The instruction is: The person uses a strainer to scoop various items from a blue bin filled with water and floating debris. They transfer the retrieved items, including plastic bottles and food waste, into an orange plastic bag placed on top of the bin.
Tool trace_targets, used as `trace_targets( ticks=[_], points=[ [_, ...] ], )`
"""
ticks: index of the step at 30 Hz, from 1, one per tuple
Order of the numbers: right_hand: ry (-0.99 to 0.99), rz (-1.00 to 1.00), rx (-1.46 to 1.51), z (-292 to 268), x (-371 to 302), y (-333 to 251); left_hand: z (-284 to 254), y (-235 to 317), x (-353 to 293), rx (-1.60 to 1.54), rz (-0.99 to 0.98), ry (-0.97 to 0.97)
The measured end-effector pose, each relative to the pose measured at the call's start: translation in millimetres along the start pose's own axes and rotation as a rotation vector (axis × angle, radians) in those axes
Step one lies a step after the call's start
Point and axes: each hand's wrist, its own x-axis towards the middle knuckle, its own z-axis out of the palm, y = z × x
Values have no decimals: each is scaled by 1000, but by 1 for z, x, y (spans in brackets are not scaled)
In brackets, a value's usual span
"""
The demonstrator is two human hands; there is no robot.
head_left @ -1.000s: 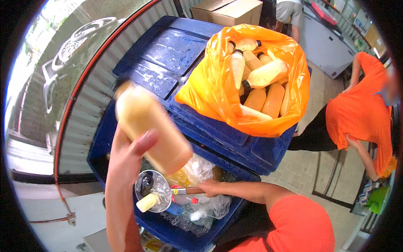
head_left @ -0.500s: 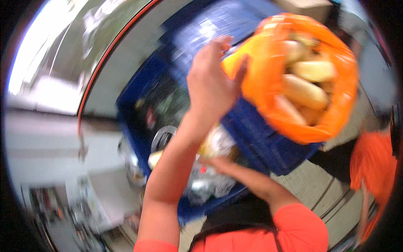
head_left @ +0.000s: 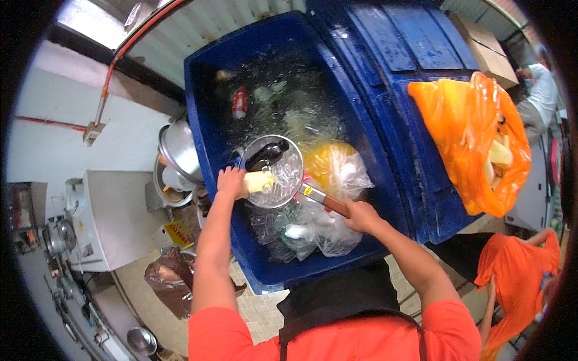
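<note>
My right hand [head_left: 363, 216] grips the brown handle of a round metal strainer [head_left: 333, 203], held over a large blue tub [head_left: 274, 281]. In its bowl lie clear pieces like ice and a dark, elongated thing [head_left: 267, 155], perhaps a bottle. At the strainer's left rim, my left hand [head_left: 232, 182] is closed on a pale yellow, peeled-looking chunk [head_left: 260, 181]; its exact kind is unclear. Below and beside the strainer are clear plastic bags [head_left: 337, 231] and a yellow-and-white bag [head_left: 337, 165]. Farther back, a red-labelled bottle [head_left: 239, 103] lies in the icy water.
An orange plastic bag [head_left: 460, 135] with more pale yellow chunks rests on the tub's blue lid [head_left: 394, 129]. Metal pots [head_left: 182, 147] and a brown bag [head_left: 168, 280] stand left. Another person in orange [head_left: 512, 271] is near on the right; a cardboard box [head_left: 483, 51] sits behind.
My left hand has come away from the orange bag, down to the strainer, and now holds a yellow chunk. My view has shifted; the strainer now shows fully, in my right hand.
</note>
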Motion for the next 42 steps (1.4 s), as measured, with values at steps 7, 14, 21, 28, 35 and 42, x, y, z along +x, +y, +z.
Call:
trace_targets(
  ticks=[7, 14, 21, 28, 35, 42],
  points=[
    [-138, 49, 161, -13, -2, 16, -132, 13, -94, 180, 208, 390],
    [-152, 109, 351, 21, 11, 48, -281, 129, -169, -320, 300, 733],
    [-46, 17, 351, 35, -67, 83, -390, 388, -181, -745, 598, 633],
    [74, -12, 444, 35, -124, 108, -425, 595, -118, -162, 440, 835],
    [145, -91, 532, 43, -124, 123, -356, 589, -93, -16, 501, 1367],
    [129, 30, 597, 54, -107, 122, -332, 495, -71, -1522, 382, 115]
  ],
)
